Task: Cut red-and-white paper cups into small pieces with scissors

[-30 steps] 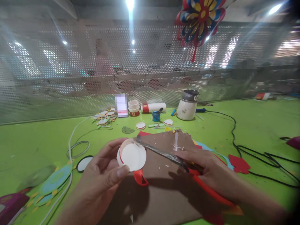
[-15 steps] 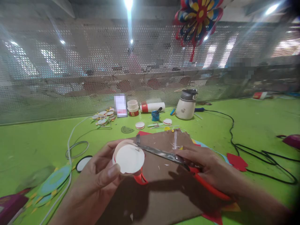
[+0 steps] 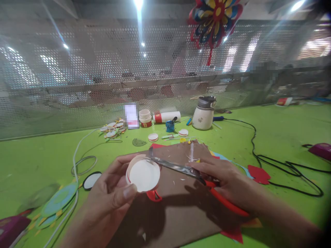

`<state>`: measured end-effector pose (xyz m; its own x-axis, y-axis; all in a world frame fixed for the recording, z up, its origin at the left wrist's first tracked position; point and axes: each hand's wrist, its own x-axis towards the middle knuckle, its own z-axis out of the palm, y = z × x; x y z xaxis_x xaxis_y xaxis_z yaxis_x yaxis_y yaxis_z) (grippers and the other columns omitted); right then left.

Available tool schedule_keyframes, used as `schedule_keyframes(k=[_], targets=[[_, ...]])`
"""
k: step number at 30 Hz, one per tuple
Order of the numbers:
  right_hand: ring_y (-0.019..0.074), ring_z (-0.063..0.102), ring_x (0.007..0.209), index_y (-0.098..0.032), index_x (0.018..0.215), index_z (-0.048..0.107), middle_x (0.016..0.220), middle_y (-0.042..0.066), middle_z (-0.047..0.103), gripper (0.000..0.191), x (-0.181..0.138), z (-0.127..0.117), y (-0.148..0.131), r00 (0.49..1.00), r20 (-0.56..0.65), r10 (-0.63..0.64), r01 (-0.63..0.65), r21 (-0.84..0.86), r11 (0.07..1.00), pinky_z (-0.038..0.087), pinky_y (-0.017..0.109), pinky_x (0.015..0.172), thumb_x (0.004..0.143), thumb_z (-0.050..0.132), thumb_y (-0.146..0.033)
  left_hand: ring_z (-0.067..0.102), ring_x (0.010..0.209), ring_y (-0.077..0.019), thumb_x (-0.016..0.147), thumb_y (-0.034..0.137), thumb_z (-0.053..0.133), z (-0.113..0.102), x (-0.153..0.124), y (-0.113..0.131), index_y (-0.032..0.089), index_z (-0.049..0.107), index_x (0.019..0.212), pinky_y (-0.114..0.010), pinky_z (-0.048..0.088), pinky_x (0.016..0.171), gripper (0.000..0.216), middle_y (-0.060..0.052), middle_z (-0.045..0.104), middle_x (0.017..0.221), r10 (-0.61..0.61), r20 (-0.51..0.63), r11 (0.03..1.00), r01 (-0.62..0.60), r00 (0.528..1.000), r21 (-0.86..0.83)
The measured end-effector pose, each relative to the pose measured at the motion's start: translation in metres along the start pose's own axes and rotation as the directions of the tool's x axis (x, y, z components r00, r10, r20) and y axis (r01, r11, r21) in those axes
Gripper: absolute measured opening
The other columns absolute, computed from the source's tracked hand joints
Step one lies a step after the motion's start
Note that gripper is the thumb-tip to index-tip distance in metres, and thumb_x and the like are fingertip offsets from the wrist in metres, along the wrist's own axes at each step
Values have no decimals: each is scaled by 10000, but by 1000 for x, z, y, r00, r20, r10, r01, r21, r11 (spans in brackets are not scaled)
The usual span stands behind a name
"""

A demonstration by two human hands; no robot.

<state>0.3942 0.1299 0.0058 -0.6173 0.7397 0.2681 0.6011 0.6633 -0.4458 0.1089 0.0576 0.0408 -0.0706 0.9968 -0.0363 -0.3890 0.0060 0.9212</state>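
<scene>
My left hand (image 3: 111, 196) is closed round a short white paper cup base (image 3: 144, 175), thumb on its near side and its round white face turned toward me. A thin red line shows along its rim. My right hand (image 3: 224, 179) grips scissors (image 3: 178, 166) with red-orange handles. Their blades point left, and the tips are at the cup base's upper edge. Both hands are above a brown cardboard sheet (image 3: 191, 217) with small paper scraps on it. A red looped piece (image 3: 154, 196) shows just below the cup base.
Behind the cardboard are a blue paint pot (image 3: 170, 126), white lids (image 3: 153, 137), stacked paper cups (image 3: 167, 117) and a cream jug (image 3: 203, 119). A white cable (image 3: 75, 155) runs at left, a black cord (image 3: 292, 172) at right. A perforated screen (image 3: 103, 75) stands behind.
The whole view has shifted slightly. The scissor tips stay at the cup base's upper edge, and both hands keep their holds.
</scene>
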Motion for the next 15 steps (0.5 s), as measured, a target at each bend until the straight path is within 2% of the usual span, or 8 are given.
schedule_keyframes(k=[3,6,10,13,15], targets=[[246,692,1047,-346,1380,646,1268,73,718,430,-2,0,0,999,-42,-25,23,-49,999,536,326,804,971,595,-222,716,948,-226,526,314,987,3,0,0,287,810,962,-269,585,823,471,-17,777,997,10,-41,1000,-10,999,-8],[243,679,1082,-358,1352,645,1269,67,701,422,-3,0,4,999,-35,-37,35,-48,998,535,323,822,964,585,-205,710,888,-193,520,289,990,-1,0,-2,291,817,946,-237,588,772,460,-9,770,991,38,-62,999,-39,997,-3],[202,669,1009,-418,1335,626,1150,15,693,485,-2,-1,7,999,10,-34,34,14,999,523,304,819,934,584,-149,731,943,-249,557,287,973,-10,4,-4,278,812,1020,-269,604,753,491,-61,785,1051,50,26,997,-51,998,50],[183,658,954,-424,1361,608,1051,-1,674,581,-1,-3,7,999,-2,-49,49,9,999,508,281,798,892,570,-81,734,1003,-284,552,316,974,-15,7,-7,275,805,1059,-288,606,785,536,-92,786,1137,47,36,995,-50,998,81],[186,660,963,-413,1358,614,1061,5,678,631,-1,-3,6,998,-24,-57,57,-8,998,502,280,798,856,557,-36,734,1023,-295,545,332,972,-17,8,-8,280,803,1064,-296,607,800,548,-95,784,1163,53,38,994,-57,998,90]])
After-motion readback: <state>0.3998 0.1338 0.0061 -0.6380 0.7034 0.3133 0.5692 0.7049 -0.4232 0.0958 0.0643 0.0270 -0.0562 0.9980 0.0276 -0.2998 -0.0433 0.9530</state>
